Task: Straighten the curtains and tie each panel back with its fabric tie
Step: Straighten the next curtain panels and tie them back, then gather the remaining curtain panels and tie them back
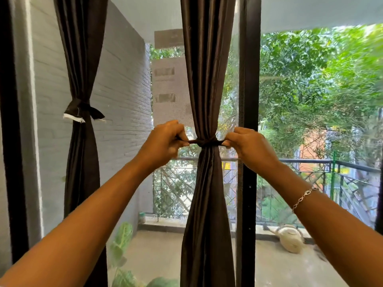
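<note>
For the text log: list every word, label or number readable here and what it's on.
None can be read.
The yellow patch behind the railing may be a sign, but is too blurred to tell.
The middle curtain panel and its fabric tie show no print.

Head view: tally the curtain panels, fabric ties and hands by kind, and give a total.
Curtain panels: 2, the left panel and the middle panel
Fabric ties: 2, the knotted tie on the left panel and the taut tie round the middle panel
Hands: 2, the left hand and the right hand, each gripping one end of the taut tie
Total: 6
</note>
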